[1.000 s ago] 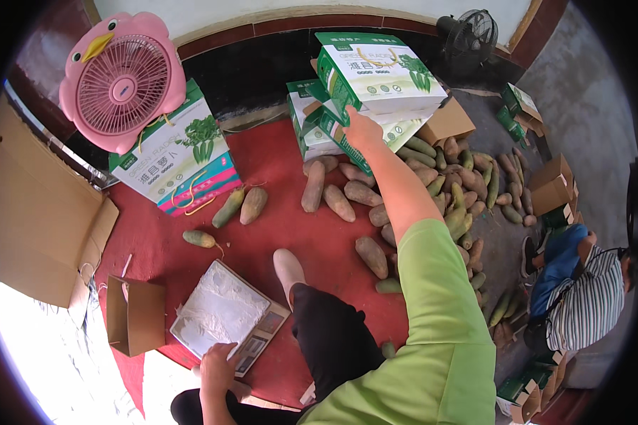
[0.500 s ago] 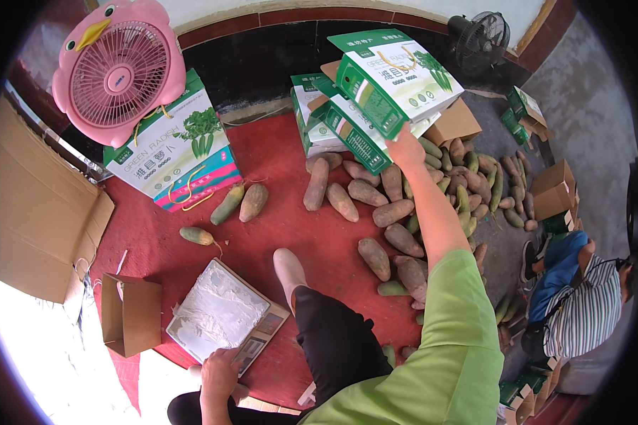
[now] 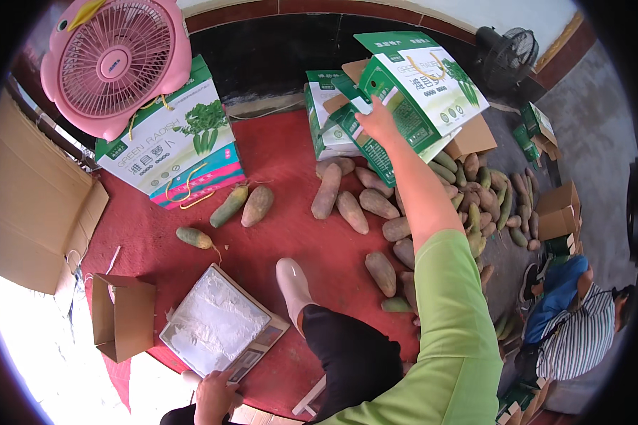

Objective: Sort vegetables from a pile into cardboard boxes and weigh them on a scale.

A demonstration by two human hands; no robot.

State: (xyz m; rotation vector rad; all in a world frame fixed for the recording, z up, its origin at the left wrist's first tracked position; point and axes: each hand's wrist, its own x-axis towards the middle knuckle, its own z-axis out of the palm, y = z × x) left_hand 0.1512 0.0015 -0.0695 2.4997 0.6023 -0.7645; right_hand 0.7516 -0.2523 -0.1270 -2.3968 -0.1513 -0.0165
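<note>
My right hand (image 3: 380, 125) reaches out at the far centre, thumb and fingers pinching the edge of a green and white carton (image 3: 365, 145). Beside it, a second carton (image 3: 439, 88) with a yellow cord handle leans with its flap raised. My left hand (image 3: 216, 397) is low down at the near edge of a scale (image 3: 216, 322), whose plate has a crinkled whitish cover. Its fingers look loosely spread, with nothing seen in them. Several earth-coated green radishes (image 3: 327, 191) lie on the red mat below the cartons, merging into a larger heap (image 3: 485, 198) on the right.
A pink fan (image 3: 117, 67) stands at the far left by stacked gift cartons (image 3: 170, 134). An open brown box (image 3: 124, 319) sits left of the scale. Another person (image 3: 574, 333) in a striped top is at the right. A black fan (image 3: 507, 57) stands at the back.
My right hand has shifted from the upper carton's lower corner to the edge of the carton beside it. The view has shifted slightly; my left hand stays by the scale.
</note>
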